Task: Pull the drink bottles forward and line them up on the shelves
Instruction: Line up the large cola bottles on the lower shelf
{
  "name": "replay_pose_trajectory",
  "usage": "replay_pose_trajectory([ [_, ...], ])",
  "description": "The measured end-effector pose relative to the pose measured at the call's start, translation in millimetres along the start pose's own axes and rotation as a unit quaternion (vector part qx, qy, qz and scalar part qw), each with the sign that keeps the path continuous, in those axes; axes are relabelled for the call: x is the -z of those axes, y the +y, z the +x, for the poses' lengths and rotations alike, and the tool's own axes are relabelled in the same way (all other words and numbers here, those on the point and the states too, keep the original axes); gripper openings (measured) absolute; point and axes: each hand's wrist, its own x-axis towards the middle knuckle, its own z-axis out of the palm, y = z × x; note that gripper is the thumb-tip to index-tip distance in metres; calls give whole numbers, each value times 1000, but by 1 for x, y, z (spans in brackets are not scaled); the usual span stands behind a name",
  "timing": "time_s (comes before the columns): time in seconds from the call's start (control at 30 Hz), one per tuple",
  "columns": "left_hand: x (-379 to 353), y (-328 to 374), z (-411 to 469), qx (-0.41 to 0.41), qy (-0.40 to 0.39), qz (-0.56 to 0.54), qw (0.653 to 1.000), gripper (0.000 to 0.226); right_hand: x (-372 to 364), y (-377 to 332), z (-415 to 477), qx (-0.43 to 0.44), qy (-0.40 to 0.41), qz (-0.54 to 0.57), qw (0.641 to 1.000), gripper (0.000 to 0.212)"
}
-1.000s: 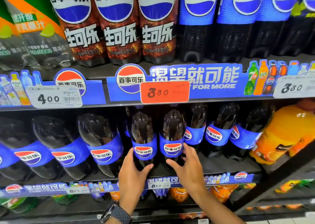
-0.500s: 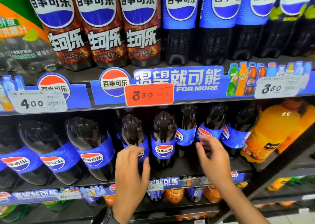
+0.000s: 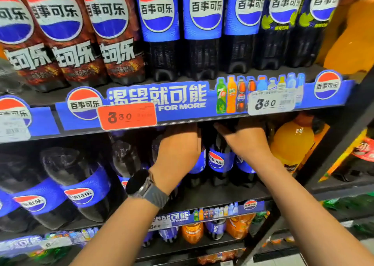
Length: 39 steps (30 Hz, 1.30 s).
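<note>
Large cola bottles with blue labels stand on the middle shelf. My left hand reaches under the upper shelf strip and wraps around the shoulder of one cola bottle; its fingertips are hidden. My right hand curls over the top of another cola bottle further right. A third cola bottle stands upright between the two hands. More big cola bottles lean at the front on the left.
An orange soda bottle stands right of my right hand. The blue price strip of the upper shelf hangs just above both hands. Tall cola bottles fill the upper shelf. Small bottles sit on the shelf below.
Both hands rose from the shelf's front edge and moved right and deeper into the middle shelf, closing on bottle tops. The view shifted right and closer.
</note>
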Motion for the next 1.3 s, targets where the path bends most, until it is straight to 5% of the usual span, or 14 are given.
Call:
replay_pose_trajectory([
  [0.07, -4, 4, 14, -5, -14, 43, 999, 19, -7, 0, 4, -1, -34, 1, 999, 73],
  [0.23, -18, 6, 43, 61, -140, -18, 988, 36, -13, 6, 5, -10, -51, -38, 998, 63],
  [0.5, -22, -6, 48, 104, -212, -105, 966, 57, 1, 8, 15, 10, -114, -49, 992, 60],
  [0.67, -23, -12, 47, 120, -318, -150, 928, 70, -1, 1, 11, 3, -104, 36, 994, 62],
  [0.9, -26, -1, 39, 121, -288, -60, 948, 58, 1, 0, 15, -19, -107, 5, 994, 64],
  [1.03, -20, 4, 28, 68, -201, -4, 977, 50, 10, 3, 16, -19, -141, 4, 990, 64],
  [1.23, -16, 6, 26, 58, -150, -43, 986, 59, 15, 3, 21, -9, -215, -1, 976, 57],
  [1.3, -15, 1, 28, 92, -189, -81, 974, 66, 14, 0, 21, 10, -174, 19, 984, 54],
])
